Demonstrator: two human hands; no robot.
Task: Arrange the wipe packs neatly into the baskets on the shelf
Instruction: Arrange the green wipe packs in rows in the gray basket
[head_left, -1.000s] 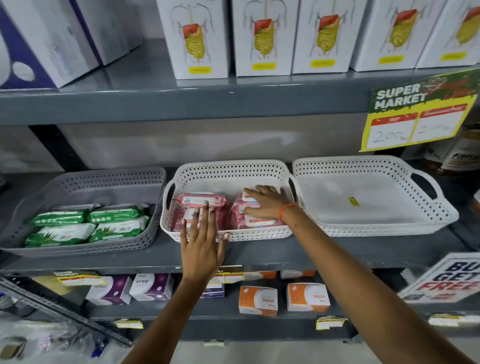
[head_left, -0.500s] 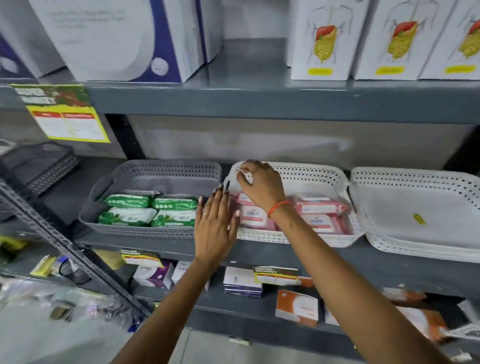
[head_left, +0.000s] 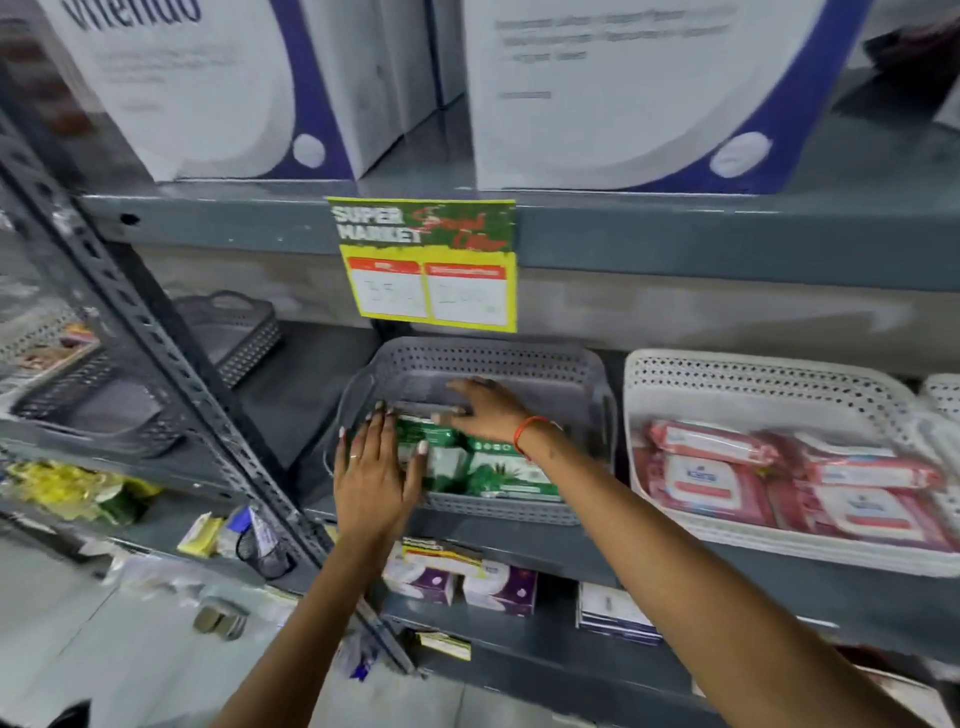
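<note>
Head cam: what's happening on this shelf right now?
A person is tidying wipe packs. Both hands are in the grey basket: the left hand lies flat on the green packs at its front left, and the right hand reaches over them, palm down. Next door, the white basket already holds pink packs.

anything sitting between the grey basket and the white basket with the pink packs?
Nothing. In the head view, only a narrow strip of bare shelf separates the grey basket from the white basket holding the pink wipe packs.
</note>
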